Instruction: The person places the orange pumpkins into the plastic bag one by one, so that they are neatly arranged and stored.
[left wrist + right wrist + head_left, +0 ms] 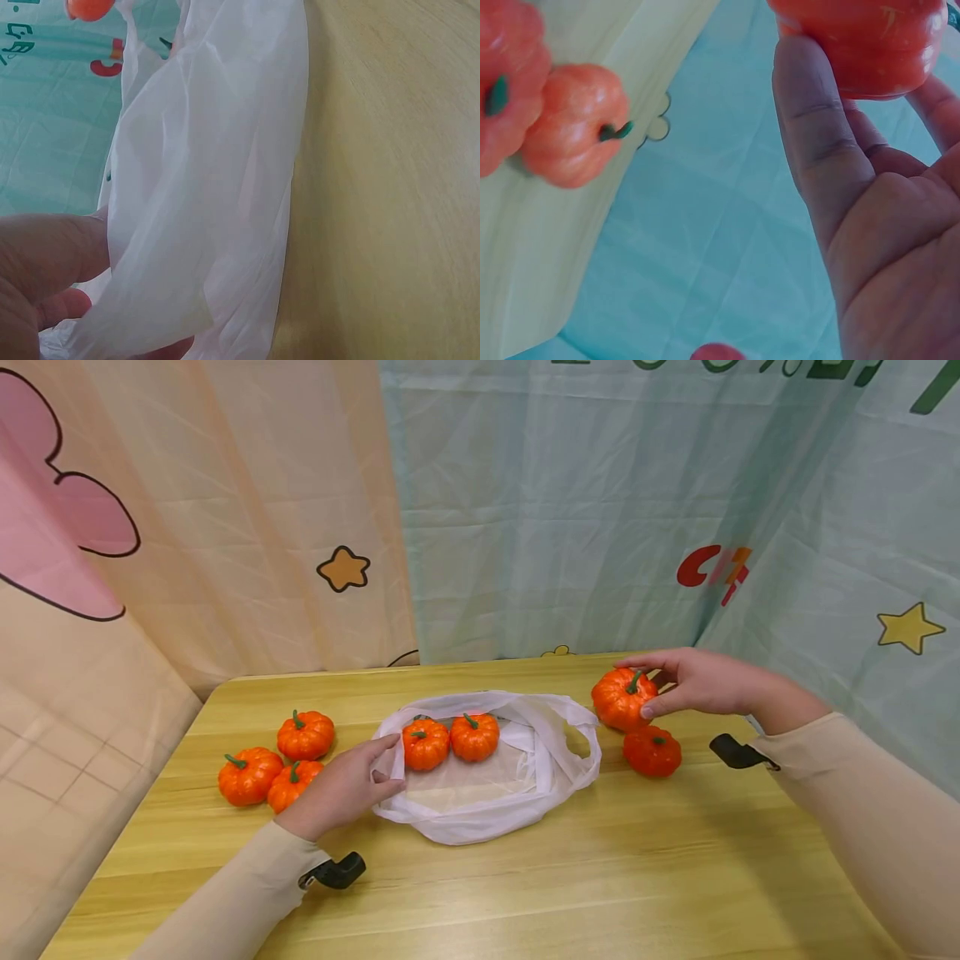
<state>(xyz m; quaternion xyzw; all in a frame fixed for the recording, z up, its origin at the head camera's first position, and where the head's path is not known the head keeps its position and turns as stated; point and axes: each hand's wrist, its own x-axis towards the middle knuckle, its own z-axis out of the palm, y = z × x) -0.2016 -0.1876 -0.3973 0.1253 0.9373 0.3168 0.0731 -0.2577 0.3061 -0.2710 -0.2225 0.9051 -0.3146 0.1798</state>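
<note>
My left hand (341, 783) pinches the left rim of a white plastic bag (480, 831); in the left wrist view the thumb (56, 247) lies against the bag (202, 172), with other fingertips partly hidden behind it. The bag's mouth is spread open, and two small orange pumpkins (426, 745) (475, 737) with green stems sit inside at its left. Right of the bag, my right hand (712, 681) grips another pumpkin (862, 45) between thumb and fingers. Below that hand, a pumpkin (652, 752) rests on the table; the right wrist view shows two pumpkins (577, 124) there.
Three more pumpkins (251, 777) (306, 736) (295, 783) cluster on the wooden table (570, 893) left of the bag, one partly behind my left hand. The bag's handle loop (588, 752) stands out on its right side. Printed curtains (525, 527) hang behind the table.
</note>
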